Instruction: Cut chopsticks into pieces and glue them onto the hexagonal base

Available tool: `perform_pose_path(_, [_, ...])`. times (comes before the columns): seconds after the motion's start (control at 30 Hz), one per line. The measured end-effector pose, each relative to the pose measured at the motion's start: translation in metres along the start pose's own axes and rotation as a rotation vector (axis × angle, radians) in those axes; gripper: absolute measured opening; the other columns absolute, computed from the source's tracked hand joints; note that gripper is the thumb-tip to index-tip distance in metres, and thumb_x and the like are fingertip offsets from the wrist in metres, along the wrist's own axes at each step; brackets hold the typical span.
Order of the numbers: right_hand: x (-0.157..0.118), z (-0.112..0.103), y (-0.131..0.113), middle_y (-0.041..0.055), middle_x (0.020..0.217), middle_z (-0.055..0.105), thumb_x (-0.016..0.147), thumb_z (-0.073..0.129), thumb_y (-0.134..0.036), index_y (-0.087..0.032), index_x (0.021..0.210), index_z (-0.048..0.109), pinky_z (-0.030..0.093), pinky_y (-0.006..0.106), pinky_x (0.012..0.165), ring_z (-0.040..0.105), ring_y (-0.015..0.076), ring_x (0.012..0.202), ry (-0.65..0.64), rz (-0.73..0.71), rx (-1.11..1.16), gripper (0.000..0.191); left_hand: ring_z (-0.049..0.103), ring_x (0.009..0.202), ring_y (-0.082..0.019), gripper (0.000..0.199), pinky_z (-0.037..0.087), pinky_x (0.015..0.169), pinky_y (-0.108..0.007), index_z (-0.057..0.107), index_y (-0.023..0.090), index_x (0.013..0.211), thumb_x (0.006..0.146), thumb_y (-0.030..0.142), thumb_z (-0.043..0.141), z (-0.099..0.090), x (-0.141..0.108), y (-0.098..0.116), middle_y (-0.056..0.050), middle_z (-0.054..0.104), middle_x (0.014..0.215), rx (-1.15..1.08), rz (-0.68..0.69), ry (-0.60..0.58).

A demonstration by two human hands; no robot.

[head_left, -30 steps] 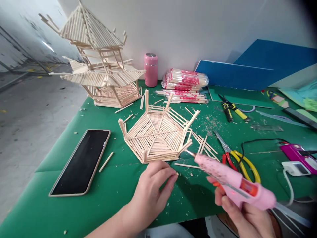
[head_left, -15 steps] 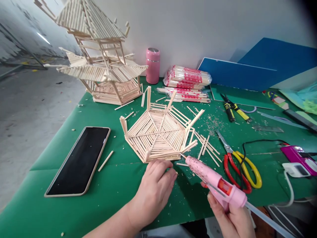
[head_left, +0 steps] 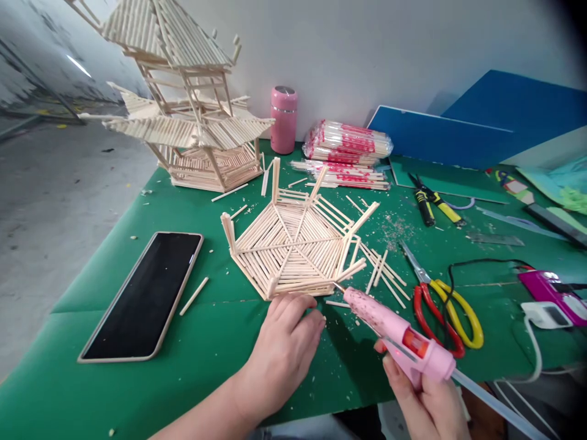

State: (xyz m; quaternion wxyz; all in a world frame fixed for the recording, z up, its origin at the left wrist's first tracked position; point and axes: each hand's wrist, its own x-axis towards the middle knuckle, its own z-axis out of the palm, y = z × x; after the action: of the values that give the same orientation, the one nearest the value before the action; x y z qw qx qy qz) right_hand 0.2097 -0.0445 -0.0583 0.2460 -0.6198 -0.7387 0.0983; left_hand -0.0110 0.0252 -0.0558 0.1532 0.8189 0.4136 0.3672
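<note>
A hexagonal base of wooden sticks [head_left: 293,244] with upright posts at its corners lies on the green table. At its near edge is my left hand [head_left: 288,342], fingers curled and pressed together; what they hold, if anything, is hidden. My right hand [head_left: 422,391] is wrapped round a pink glue gun [head_left: 389,324], whose metal tip meets the base's near right edge. A clear glue stick [head_left: 495,403] sticks out of the gun's back. Loose short sticks [head_left: 385,275] lie right of the base.
A stick pagoda [head_left: 197,122] stands back left, beside a pink flask [head_left: 283,122] and packed sticks [head_left: 348,143]. A phone [head_left: 144,296] lies left. Scissors [head_left: 447,305], pliers [head_left: 431,201] and a magenta device with cables [head_left: 550,293] are right. Blue boards [head_left: 440,137] lean behind.
The view has shifted very slightly. Both hands and the glue gun keep nearly the same position at the base's near edge.
</note>
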Motion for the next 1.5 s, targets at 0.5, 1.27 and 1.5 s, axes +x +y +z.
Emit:
perform_pose_path(0.5, [-0.002, 0.001, 0.001, 0.0086, 0.081, 0.071, 0.083, 0.048, -0.036, -0.016, 0.095, 0.058, 0.055, 0.018, 0.06, 0.069, 0.0207, 0.073, 0.014, -0.002, 0.023, 0.025, 0.053, 0.083, -0.019, 0.01, 0.044, 0.076, -0.035, 0.058, 0.014, 0.085, 0.079, 0.007, 0.053, 0.002, -0.002, -0.001, -0.009, 0.058, 0.09, 0.011, 0.008, 0.017])
perform_pose_path(1.27, [-0.004, -0.006, -0.002, 0.0061, 0.066, 0.067, 0.078, 0.054, -0.041, -0.018, 0.08, 0.062, 0.051, 0.022, 0.047, 0.062, 0.0177, 0.053, -0.003, 0.253, 0.188, 0.024, 0.05, 0.051, -0.011, 0.012, 0.04, 0.047, -0.02, 0.06, 0.016, 0.066, 0.077, 0.018, 0.056, 0.003, 0.016, 0.022, -0.001, 0.058, 0.06, -0.357, -0.595, 0.119])
perform_pose_path(1.5, [0.028, -0.021, -0.001, -0.0008, 0.055, 0.054, 0.082, 0.052, -0.034, -0.018, 0.082, 0.057, 0.04, 0.02, 0.039, 0.048, 0.0109, 0.046, 0.16, 0.501, 0.78, 0.017, 0.046, 0.052, -0.011, 0.013, 0.038, 0.048, -0.021, 0.061, 0.016, 0.065, 0.075, 0.024, 0.057, 0.016, 0.02, 0.032, 0.001, 0.056, 0.056, -0.57, -0.779, 0.187])
